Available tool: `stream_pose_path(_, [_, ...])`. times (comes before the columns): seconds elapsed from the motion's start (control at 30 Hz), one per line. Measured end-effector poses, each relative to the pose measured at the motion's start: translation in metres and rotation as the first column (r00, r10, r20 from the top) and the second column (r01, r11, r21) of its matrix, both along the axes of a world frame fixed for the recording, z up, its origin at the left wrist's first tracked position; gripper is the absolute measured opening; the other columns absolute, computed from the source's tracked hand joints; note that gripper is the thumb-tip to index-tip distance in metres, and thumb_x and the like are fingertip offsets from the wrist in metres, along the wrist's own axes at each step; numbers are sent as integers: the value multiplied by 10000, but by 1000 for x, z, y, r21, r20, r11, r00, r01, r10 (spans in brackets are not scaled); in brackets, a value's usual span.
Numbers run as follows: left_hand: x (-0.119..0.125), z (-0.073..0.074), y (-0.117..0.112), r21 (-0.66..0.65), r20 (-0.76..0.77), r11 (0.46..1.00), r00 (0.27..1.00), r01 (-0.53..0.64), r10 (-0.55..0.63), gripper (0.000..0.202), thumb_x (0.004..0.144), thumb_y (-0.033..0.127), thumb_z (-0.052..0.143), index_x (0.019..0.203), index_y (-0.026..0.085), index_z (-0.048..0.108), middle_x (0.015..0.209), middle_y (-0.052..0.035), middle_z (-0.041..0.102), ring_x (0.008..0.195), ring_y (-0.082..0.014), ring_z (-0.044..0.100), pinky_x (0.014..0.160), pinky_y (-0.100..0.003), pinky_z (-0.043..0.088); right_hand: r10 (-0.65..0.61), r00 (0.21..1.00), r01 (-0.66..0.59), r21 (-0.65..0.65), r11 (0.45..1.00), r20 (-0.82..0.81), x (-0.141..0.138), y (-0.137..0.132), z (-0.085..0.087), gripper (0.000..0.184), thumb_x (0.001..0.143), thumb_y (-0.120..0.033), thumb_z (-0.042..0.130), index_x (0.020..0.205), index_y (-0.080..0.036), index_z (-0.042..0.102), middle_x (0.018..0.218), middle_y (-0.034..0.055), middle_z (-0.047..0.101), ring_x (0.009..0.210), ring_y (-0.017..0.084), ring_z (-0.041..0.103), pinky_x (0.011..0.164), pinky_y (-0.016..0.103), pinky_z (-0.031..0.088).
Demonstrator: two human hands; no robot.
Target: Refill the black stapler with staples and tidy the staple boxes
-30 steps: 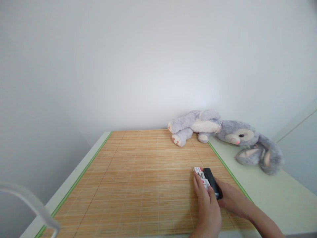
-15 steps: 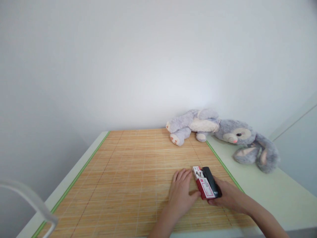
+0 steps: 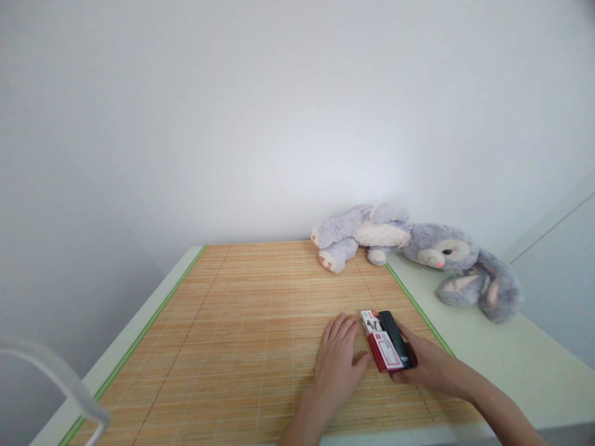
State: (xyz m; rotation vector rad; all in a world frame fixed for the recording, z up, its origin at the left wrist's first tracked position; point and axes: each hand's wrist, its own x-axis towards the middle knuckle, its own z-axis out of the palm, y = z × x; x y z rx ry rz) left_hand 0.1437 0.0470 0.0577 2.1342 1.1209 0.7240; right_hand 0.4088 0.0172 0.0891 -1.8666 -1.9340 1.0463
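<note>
A black stapler (image 3: 394,337) lies on the bamboo mat with its near end toward me. Along its left side sit a red-and-white box (image 3: 385,352) and, just beyond that, a small white box (image 3: 370,322) with a dark clip-like picture. My right hand (image 3: 421,359) is wrapped round the stapler's near right side, its thumb and fingertips partly hidden. To the left of the boxes my left hand (image 3: 339,356) rests on the mat, fingers stretched out and holding nothing. Its thumb points at the red-and-white box, close beside it.
The bamboo mat (image 3: 242,334) with green edging covers much of the pale table (image 3: 520,365). A grey plush rabbit (image 3: 383,234) lies on its side along the back right, against the white wall. A blurred white curved bar (image 3: 56,371) shows at the lower left.
My left thumb has drawn slightly away from the red-and-white box. My right hand keeps its hold on the stapler, and the boxes stay beside it.
</note>
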Motion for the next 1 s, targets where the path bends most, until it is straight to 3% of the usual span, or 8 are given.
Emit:
stream_pose_path(0.07, [-26, -4, -6, 43, -63, 998, 997, -37, 40, 665, 953, 312, 565, 1598, 317, 405, 1702, 28, 339, 1603, -228, 245, 1351, -481, 144, -74, 997, 73, 16, 997, 11, 16, -13, 0, 1187, 759, -441, 734, 1674, -134, 43, 763, -32, 680, 699, 235, 646, 647, 313, 469])
stream_pose_path(0.13, [-61, -10, -12, 95, -177, 987, 973, -132, 147, 627, 996, 353, 509, 1609, 340, 380, 1714, 45, 304, 1613, -231, 214, 1346, -513, 144, -138, 990, 136, 96, 986, 17, 22, -28, 5, 1195, 822, -508, 697, 1676, -133, -49, 692, -52, 602, 617, 220, 592, 608, 319, 458])
stream_pose_path(0.23, [-105, -19, -19, 138, -303, 937, 887, -322, 349, 648, 993, 451, 521, 1612, 316, 383, 1729, 9, 265, 1612, -276, 215, 1316, -549, 218, -133, 987, 144, 133, 980, -89, -11, -44, 11, 985, 910, -575, 624, 1689, -245, 119, 711, -17, 619, 606, 219, 595, 574, 321, 494])
stream_pose_path(0.3, [-121, -22, -22, 186, -339, 892, 825, -413, 452, 716, 957, 500, 581, 1620, 332, 367, 1757, -5, 147, 1624, -327, 146, 1295, -579, 239, -30, 982, 56, 136, 989, -185, -62, -43, 3, 778, 968, -568, 547, 1653, -290, 307, 905, 55, 736, 775, 243, 703, 754, 362, 597])
stream_pose_path(0.4, [-125, -25, -23, 248, -357, 839, 760, -484, 543, 769, 928, 541, 612, 1626, 354, 347, 1763, -8, 37, 1624, -381, 71, 1276, -623, 229, 127, 989, -104, 268, 958, -70, -144, -28, -27, 721, 908, -536, 627, 1573, -292, 489, 1496, 106, 617, 1402, 366, 548, 1166, 518, 464])
stream_pose_path(0.5, [-124, -29, -23, 256, -401, 833, 731, -490, 553, 763, 928, 570, 583, 1621, 345, 359, 1748, -13, 140, 1616, -400, 107, 1276, -662, 172, 52, 981, -111, 325, 939, 186, -191, -12, -61, 723, 949, -534, 563, 1614, -297, 406, 1681, 53, 364, 1572, 400, 282, 1248, 652, 291])
stream_pose_path(0.73, [-129, -30, -26, 252, -444, 837, 710, -486, 547, 759, 924, 631, 552, 1610, 361, 370, 1721, -7, 222, 1603, -430, 153, 1255, -726, 73, -187, 891, -37, 477, 878, 413, -206, -9, -77, 704, 996, -637, 453, 1627, -343, 351, 1701, 4, 277, 1581, 482, 176, 1204, 792, 171])
stream_pose_path(1.0, [-131, -31, -27, 260, -433, 849, 730, -460, 528, 737, 942, 642, 524, 1610, 376, 365, 1725, -2, 227, 1602, -441, 143, 1252, -736, 62, -199, 874, -39, 472, 881, 444, -213, -9, -76, 708, 1009, -618, 429, 1643, -327, 315, 1715, 21, 250, 1584, 472, 177, 1212, 774, 152])
